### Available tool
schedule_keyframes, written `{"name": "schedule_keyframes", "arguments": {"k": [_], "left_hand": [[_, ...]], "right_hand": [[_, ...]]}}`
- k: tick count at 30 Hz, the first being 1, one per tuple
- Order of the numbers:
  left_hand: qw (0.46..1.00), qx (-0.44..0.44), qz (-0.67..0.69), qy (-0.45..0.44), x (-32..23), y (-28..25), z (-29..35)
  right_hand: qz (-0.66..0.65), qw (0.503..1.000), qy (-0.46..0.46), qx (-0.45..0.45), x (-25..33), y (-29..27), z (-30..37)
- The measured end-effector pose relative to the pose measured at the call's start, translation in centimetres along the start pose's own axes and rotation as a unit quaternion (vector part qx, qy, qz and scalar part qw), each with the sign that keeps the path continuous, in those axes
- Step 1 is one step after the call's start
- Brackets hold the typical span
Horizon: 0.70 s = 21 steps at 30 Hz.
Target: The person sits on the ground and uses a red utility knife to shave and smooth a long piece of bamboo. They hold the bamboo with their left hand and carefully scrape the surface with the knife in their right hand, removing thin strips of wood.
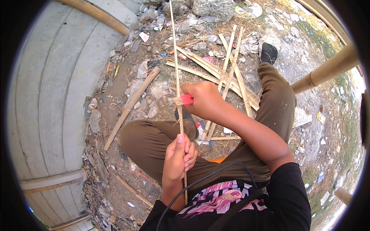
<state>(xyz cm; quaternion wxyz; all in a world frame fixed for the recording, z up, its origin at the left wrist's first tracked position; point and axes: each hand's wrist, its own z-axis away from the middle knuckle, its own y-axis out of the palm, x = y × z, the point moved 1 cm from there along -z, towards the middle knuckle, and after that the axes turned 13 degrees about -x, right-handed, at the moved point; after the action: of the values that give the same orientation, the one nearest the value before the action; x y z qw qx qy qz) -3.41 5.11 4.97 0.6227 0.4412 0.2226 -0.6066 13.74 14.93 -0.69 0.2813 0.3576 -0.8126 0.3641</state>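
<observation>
A long, thin bamboo strip stands nearly upright in front of me, running from my lap past my feet. My left hand is closed around its lower part, thumb pointing up along it. My right hand grips a red-handled cutter, pressed against the strip higher up. Most of the cutter's handle is hidden in the fist, and its blade is hard to make out. Pale shavings cluster where the cutter meets the strip. Thin fibres hang from the strip just below.
Several split bamboo strips lie crossed on the ground between my legs. A round bamboo pole lies left; a thicker pole slants at right. A grey panelled wall borders the left. Litter and stones cover the ground. A black cable crosses my lap.
</observation>
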Motion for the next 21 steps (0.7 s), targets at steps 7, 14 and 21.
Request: {"name": "schedule_keyframes", "arguments": {"k": [7,14,21], "left_hand": [[1.0,-0.008,-0.009,-0.018,1.0,0.2,0.0],[0.997,0.033,-0.05,-0.049,3.1,1.5,0.9],[0.993,-0.002,-0.095,-0.065,2.3,1.9,0.5]], "right_hand": [[0.086,0.994,0.071,0.022,0.0,-0.5,-0.6],[0.132,0.96,0.225,-0.102,-4.2,-5.3,-5.5],[0.141,0.943,0.29,-0.085,-6.6,-6.8,-6.7]]}}
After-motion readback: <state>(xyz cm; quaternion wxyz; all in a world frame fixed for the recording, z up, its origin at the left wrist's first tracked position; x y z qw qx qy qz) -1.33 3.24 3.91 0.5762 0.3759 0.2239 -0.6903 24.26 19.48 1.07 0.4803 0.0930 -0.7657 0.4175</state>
